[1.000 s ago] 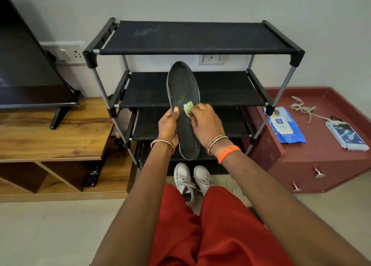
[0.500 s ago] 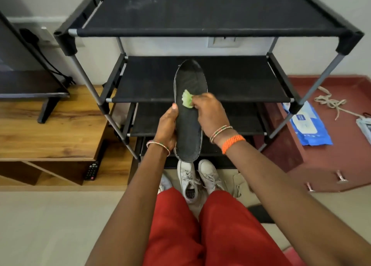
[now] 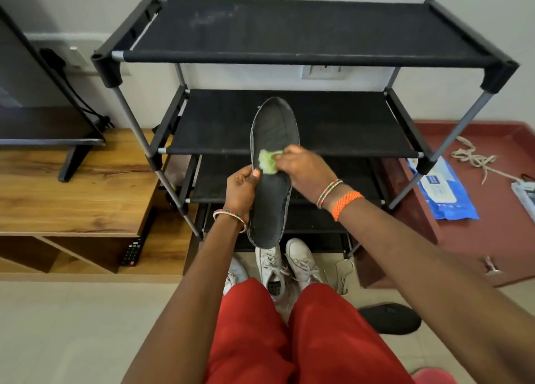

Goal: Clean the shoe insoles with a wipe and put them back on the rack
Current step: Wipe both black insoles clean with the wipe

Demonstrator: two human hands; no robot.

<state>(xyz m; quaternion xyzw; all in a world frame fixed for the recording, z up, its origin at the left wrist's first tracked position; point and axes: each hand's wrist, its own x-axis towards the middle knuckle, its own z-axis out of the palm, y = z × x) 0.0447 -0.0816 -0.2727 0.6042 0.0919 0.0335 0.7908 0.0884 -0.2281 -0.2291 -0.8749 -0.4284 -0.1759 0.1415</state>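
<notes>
In front of the black fabric-shelved shoe rack, the left hand grips the dark grey foam insole upright by its edge; the right hand's fingers pinch the crumpled green wipe, now shifted leftward across it, so wiping continues.

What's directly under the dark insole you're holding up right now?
Below the heel of the dark grey insole stands a pair of white lace-up sneakers on the pale floor, toes toward the black fabric shoe rack. The insole covers part of the rack's lower shelves, so anything there is hidden.
</notes>
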